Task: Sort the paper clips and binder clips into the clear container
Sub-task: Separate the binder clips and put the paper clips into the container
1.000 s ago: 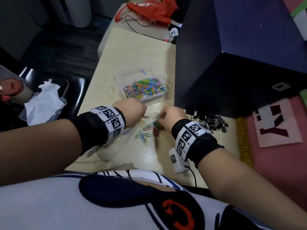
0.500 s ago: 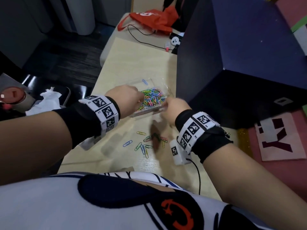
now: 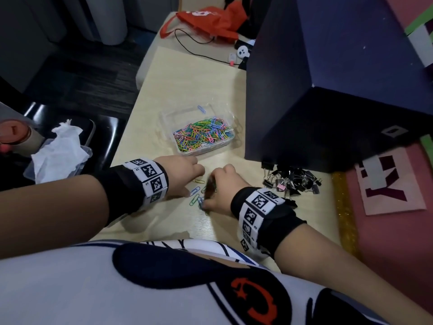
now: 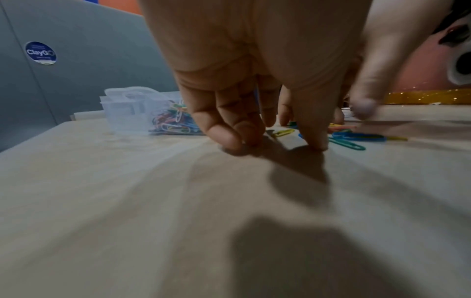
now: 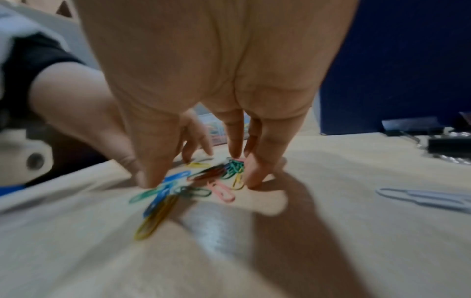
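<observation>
The clear container (image 3: 228,143) stands mid-table, one part heaped with coloured paper clips (image 3: 201,134); the left wrist view shows the container (image 4: 127,113) too. Several loose paper clips (image 3: 195,195) lie on the table between my hands. My left hand (image 3: 187,177) is palm down, its thumb and fingertips (image 4: 234,141) touching bare table beside the clips, nothing between them. My right hand (image 5: 201,179) arches over a cluster of clips (image 5: 216,173), thumb and fingers planted on either side, not pinching. A pile of black binder clips (image 3: 290,181) lies to the right.
A large dark blue box (image 3: 328,102) stands close behind the binder clips, right of the container. One pale paper clip (image 5: 420,197) lies apart, right of my right hand. A red bag (image 3: 210,22) and cable lie at the table's far end. The table's left edge drops beside a chair.
Half a second ago both hands were up at the container. They have come back down toward me and now sit on the loose paper clips.
</observation>
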